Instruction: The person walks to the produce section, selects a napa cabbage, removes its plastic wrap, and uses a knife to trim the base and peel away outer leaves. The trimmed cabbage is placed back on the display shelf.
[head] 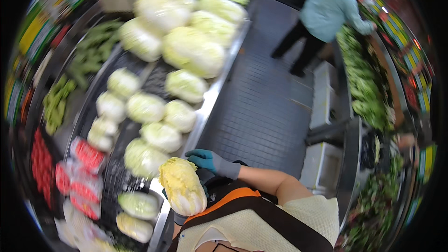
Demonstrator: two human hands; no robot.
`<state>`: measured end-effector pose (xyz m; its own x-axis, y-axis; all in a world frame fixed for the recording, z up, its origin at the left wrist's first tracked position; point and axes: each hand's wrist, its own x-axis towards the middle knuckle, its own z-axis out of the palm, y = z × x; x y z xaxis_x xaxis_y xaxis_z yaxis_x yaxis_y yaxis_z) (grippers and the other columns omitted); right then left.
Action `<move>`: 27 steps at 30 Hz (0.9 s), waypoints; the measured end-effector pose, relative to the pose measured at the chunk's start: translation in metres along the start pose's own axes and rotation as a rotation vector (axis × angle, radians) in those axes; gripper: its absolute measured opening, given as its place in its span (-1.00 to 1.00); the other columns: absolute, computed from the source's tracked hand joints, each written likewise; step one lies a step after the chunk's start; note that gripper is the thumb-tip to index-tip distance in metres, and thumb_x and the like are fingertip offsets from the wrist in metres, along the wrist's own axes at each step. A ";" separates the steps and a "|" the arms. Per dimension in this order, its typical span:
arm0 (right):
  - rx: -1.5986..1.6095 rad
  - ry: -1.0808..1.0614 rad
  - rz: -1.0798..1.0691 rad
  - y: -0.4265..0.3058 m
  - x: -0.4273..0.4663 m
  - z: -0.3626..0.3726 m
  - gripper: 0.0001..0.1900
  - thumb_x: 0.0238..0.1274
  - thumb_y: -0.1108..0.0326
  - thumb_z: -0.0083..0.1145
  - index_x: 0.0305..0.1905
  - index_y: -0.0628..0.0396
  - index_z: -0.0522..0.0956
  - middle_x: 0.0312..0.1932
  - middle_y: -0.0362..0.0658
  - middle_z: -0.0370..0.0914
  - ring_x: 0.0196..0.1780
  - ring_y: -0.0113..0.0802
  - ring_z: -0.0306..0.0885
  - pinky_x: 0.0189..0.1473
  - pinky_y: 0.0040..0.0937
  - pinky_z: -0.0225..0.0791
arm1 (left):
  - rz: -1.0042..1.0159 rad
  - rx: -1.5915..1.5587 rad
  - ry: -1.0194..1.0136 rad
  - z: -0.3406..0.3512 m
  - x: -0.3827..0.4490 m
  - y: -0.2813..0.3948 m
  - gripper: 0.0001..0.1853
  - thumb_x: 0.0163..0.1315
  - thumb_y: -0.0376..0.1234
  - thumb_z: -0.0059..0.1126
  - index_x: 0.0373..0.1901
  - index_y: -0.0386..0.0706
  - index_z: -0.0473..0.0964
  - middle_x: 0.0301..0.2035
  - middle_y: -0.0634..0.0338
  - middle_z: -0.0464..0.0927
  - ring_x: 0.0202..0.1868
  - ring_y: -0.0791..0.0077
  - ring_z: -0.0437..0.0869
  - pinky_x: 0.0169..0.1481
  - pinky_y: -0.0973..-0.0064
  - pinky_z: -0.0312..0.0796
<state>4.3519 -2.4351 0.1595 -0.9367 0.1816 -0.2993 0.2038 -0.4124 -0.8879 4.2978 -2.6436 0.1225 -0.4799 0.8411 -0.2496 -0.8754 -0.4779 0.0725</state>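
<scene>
A yellow napa cabbage [182, 186] lies against my left hand [179, 213], whose gray and teal glove is mostly hidden beneath it. Beside the cabbage's upper right, my right hand [212, 162] wears a teal and gray glove; its fingers point toward the metal edge of the produce stand [201, 120]. Whether that hand touches the cabbage is not clear. Wrapped round cabbages [145, 106] and larger napa cabbages [194, 51] rest on the dark stand. Two small napa cabbages [138, 205] lie left of my left hand.
Red and clear packages [85, 190] sit on the stand's left part. A person in a light blue jacket [325, 7] stands across the tiled aisle [255, 105] at a shelf of leafy greens [364, 80]. White foam boxes [322, 164] stand below that shelf.
</scene>
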 end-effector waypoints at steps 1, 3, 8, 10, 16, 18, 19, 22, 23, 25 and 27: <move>0.031 0.041 -0.016 -0.002 0.001 -0.025 -0.58 0.40 0.23 0.04 0.22 0.24 0.43 0.03 -0.11 0.56 0.08 -0.48 0.49 0.14 -0.49 0.37 | -0.038 0.011 0.014 0.004 0.022 -0.014 -0.42 0.42 -0.02 -0.23 0.33 -0.17 0.22 0.22 0.00 0.38 0.21 0.12 0.44 0.33 0.20 0.30; 0.123 0.131 -0.029 -0.021 -0.015 -0.076 -0.59 0.40 0.22 0.05 0.22 0.21 0.42 0.00 -0.12 0.57 0.06 -0.45 0.51 0.12 -0.42 0.41 | -0.133 0.027 0.026 0.017 0.063 -0.039 -0.43 0.42 -0.03 -0.23 0.33 -0.17 0.23 0.22 0.00 0.38 0.21 0.13 0.44 0.33 0.20 0.30; 0.246 0.375 -0.086 -0.056 -0.049 -0.169 -0.61 0.38 0.19 0.08 0.20 0.14 0.44 -0.09 -0.16 0.59 -0.06 -0.46 0.56 -0.01 -0.45 0.47 | -0.279 0.070 0.024 0.055 0.145 -0.079 -0.44 0.43 -0.04 -0.23 0.31 -0.18 0.24 0.20 0.00 0.40 0.19 0.14 0.45 0.32 0.21 0.31; 0.316 0.458 -0.156 -0.071 -0.049 -0.202 -0.62 0.40 0.21 0.05 0.20 0.15 0.45 -0.07 -0.15 0.59 -0.04 -0.44 0.56 -0.01 -0.43 0.47 | -0.328 0.081 0.010 0.067 0.176 -0.092 -0.45 0.43 -0.04 -0.23 0.31 -0.18 0.25 0.20 0.00 0.40 0.19 0.14 0.46 0.32 0.22 0.31; 0.312 0.536 -0.201 -0.155 -0.024 -0.266 -0.68 0.41 0.22 0.01 0.08 0.20 0.52 -0.18 -0.12 0.61 -0.16 -0.39 0.61 -0.08 -0.44 0.50 | -0.414 0.039 -0.027 0.091 0.267 -0.119 -0.47 0.45 -0.05 -0.23 0.29 -0.19 0.26 0.18 0.00 0.42 0.17 0.15 0.47 0.31 0.23 0.32; 0.251 0.561 -0.150 -0.169 -0.009 -0.305 -0.69 0.40 0.19 0.02 -0.06 0.24 0.59 -0.41 -0.13 0.60 -0.42 -0.43 0.57 -0.34 -0.50 0.46 | -0.465 -0.004 -0.057 0.102 0.308 -0.132 -0.48 0.45 -0.06 -0.23 0.29 -0.19 0.27 0.17 0.00 0.42 0.17 0.16 0.48 0.31 0.23 0.33; 0.171 0.536 -0.137 -0.180 0.003 -0.322 -0.68 0.40 0.18 0.02 -0.09 0.24 0.59 -0.47 -0.14 0.57 -0.48 -0.44 0.53 -0.41 -0.50 0.42 | -0.463 -0.023 -0.067 0.107 0.327 -0.136 -0.48 0.45 -0.06 -0.23 0.28 -0.19 0.27 0.17 0.01 0.42 0.17 0.16 0.48 0.31 0.23 0.33; -0.006 0.499 -0.149 -0.224 0.046 -0.350 -0.67 0.39 0.16 0.01 -0.17 0.26 0.61 -0.63 -0.16 0.49 -0.62 -0.46 0.41 -0.57 -0.50 0.30 | -0.436 -0.067 -0.088 0.127 0.383 -0.143 -0.49 0.46 -0.07 -0.23 0.27 -0.19 0.28 0.16 0.01 0.43 0.16 0.16 0.49 0.30 0.24 0.33; -0.042 0.497 -0.173 -0.241 0.060 -0.358 -0.67 0.40 0.17 0.01 -0.18 0.27 0.61 -0.65 -0.16 0.47 -0.64 -0.47 0.39 -0.59 -0.49 0.28 | -0.431 -0.080 -0.106 0.137 0.404 -0.148 -0.48 0.44 -0.07 -0.20 0.26 -0.22 0.31 0.15 -0.01 0.45 0.14 0.14 0.52 0.28 0.23 0.35; -0.101 0.469 -0.177 -0.274 0.086 -0.376 -0.69 0.41 0.20 -0.01 -0.16 0.27 0.59 -0.62 -0.16 0.48 -0.60 -0.46 0.42 -0.54 -0.48 0.33 | -0.393 -0.094 -0.140 0.141 0.436 -0.153 -0.48 0.44 -0.07 -0.20 0.27 -0.22 0.29 0.17 -0.01 0.44 0.17 0.14 0.50 0.29 0.23 0.34; -0.062 0.512 -0.250 -0.293 0.119 -0.405 -0.71 0.42 0.23 -0.02 -0.10 0.27 0.57 -0.55 -0.15 0.52 -0.55 -0.44 0.47 -0.49 -0.47 0.38 | -0.339 -0.058 -0.182 0.160 0.458 -0.149 -0.48 0.45 -0.09 -0.20 0.29 -0.22 0.27 0.19 -0.01 0.42 0.19 0.13 0.48 0.32 0.23 0.31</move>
<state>4.2963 -1.9314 0.2430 -0.7047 0.6823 -0.1947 0.0246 -0.2508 -0.9677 4.1987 -2.1468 0.1516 -0.1709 0.9825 -0.0745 -0.9839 -0.1742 -0.0405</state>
